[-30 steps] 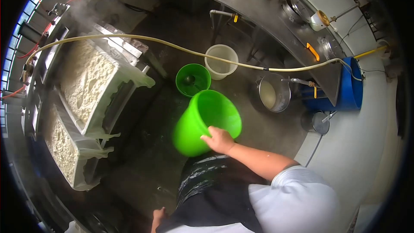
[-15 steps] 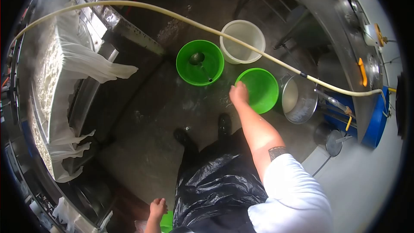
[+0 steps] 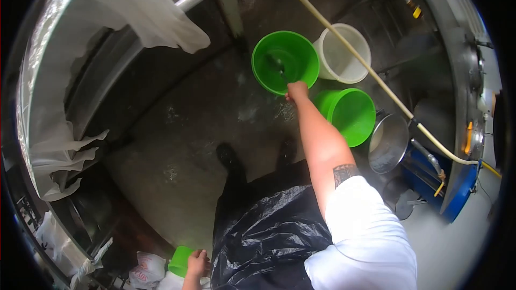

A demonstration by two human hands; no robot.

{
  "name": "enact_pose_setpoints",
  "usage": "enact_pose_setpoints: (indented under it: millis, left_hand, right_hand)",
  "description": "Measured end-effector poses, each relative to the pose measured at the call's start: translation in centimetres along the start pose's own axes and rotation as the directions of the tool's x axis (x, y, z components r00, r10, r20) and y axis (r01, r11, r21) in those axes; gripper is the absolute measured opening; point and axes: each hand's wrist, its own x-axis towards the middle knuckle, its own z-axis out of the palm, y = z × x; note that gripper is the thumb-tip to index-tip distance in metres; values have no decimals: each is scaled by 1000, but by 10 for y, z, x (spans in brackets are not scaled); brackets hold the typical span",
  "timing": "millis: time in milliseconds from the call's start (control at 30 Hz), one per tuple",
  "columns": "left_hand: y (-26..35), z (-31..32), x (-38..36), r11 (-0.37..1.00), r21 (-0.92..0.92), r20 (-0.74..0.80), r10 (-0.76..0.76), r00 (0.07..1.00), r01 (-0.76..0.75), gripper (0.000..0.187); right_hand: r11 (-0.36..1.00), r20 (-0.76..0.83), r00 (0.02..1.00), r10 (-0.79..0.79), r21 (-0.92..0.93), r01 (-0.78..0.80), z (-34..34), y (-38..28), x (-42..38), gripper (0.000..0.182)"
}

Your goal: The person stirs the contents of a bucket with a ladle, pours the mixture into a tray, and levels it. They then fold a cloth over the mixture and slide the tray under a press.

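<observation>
My right hand (image 3: 297, 91), its fingers closed around the handle end, holds a metal ladle (image 3: 276, 65) at the near rim of a green bucket (image 3: 260, 83). The ladle's bowl is down inside that bucket and looks smeared by motion. Beside my right forearm a second green bucket (image 3: 352, 118) leans with its mouth facing right. A white bucket (image 3: 345, 56) touches the first green one on its right. My left hand (image 3: 198, 264) hangs low by the black apron (image 3: 263, 225), fingers curled with nothing visible in them. Behind it is a small green container (image 3: 181, 260).
A cream hose (image 3: 355, 51) runs diagonally over the white bucket. At right stand a metal pot (image 3: 388, 144) and a blue crate (image 3: 457, 193) under a steel counter (image 3: 457, 75). White cloth (image 3: 145, 13) hangs from the vat at left. Plastic bags (image 3: 148, 269) lie low left.
My right hand has moved from the second green bucket's rim to the ladle and taken hold of its handle. That bucket now leans more. The whole view has shifted.
</observation>
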Motion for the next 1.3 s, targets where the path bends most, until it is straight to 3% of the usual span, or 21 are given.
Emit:
enact_pose_setpoints:
  millis: [67, 133, 200, 233, 267, 400, 500, 533, 600, 667, 700, 733, 767, 867, 900, 1000, 1067, 1133, 1167, 1267, 1300]
  left_hand:
    - [3, -3, 8, 999, -1, 30, 41, 999, -41, 36]
    - [9, -6, 11, 986, -18, 57, 167, 984, -166, 35]
    - [40, -4, -2, 981, -24, 55, 193, 980, -192, 38]
    - [40, -2, 13, 946, 85, -70, 320, 945, -314, 40]
    - [42, -5, 20, 887, 198, -187, 451, 873, -416, 42]
    - [134, -15, -43, 710, 147, -107, 703, 703, -688, 41]
    - [182, -36, -106, 768, -127, 38, 637, 770, -628, 38]
    - [187, -46, -114, 774, -366, 169, 601, 781, -517, 42]
    - [194, -70, -127, 730, -604, 328, 594, 735, -320, 46]
    - [190, -97, -143, 635, -772, 418, 531, 737, -19, 45]
    - [185, -111, -150, 559, -826, 440, 561, 701, 72, 34]
    - [175, -121, -147, 530, -845, 418, 579, 700, 66, 34]
    - [162, -128, -137, 410, -912, 262, 604, 753, -11, 29]
    - [136, -164, -152, 103, -982, -67, 598, 798, -159, 11]
    - [131, -181, -168, 66, -982, -115, 532, 839, -177, 8]
    - [110, -233, -192, 29, -942, -303, 348, 887, -334, 9]
    - [96, -267, -192, 35, -909, -376, 361, 854, -415, 13]
    - [103, -289, -220, 44, -839, -500, 330, 801, -542, 13]
    - [109, -301, -228, 38, -835, -512, 312, 800, -549, 13]
    - [138, -336, -255, 139, -596, -730, 318, 605, -791, 8]
    - [146, -352, -246, 184, -515, -775, 318, 547, -837, 8]
  right_hand:
    - [907, -8, 998, -67, 417, 64, -7, 11, -31, 9]
    - [896, 116, 993, 15, 439, -64, -33, 19, -87, 10]
    - [959, 233, 965, -121, 277, 53, -65, 13, -195, 12]
    - [917, 216, 958, -188, 388, 93, -63, 37, -225, 8]
    - [931, 242, 934, -263, 319, 179, -68, 48, -269, 10]
    - [967, 397, 882, -253, 110, 228, -60, 51, -431, 9]
    - [964, 548, 804, -231, 15, 266, -20, 44, -502, 30]
    - [961, 587, 786, -195, -45, 272, 0, 32, -526, 43]
    - [905, 753, 647, -122, -183, 383, 44, 10, -556, 51]
    - [805, 855, 508, -104, -228, 547, 88, -23, -611, 41]
    - [663, 907, 393, -150, -203, 720, 111, -31, -628, 40]
    - [500, 948, 270, -171, -153, 853, 130, -35, -644, 40]
    - [247, 963, 55, -262, 12, 969, 149, -36, -651, 40]
    - [427, 989, 88, 120, -132, 894, 170, -86, -719, 48]
    - [376, 998, -68, 13, 58, 925, 177, -88, -714, 52]
    - [205, 990, 82, -117, -57, 977, 180, -117, -704, 55]
    - [40, 972, 103, -210, -97, 995, 172, -138, -671, 54]
    - [-273, 952, 103, -287, -185, 944, 159, -151, -621, 51]
    - [-321, 949, 190, -250, -267, 909, 149, -158, -599, 52]
    - [-403, 842, 529, -103, -522, 752, 125, -181, -522, 52]
    - [-397, 812, 581, -65, -555, 731, 117, -186, -491, 51]
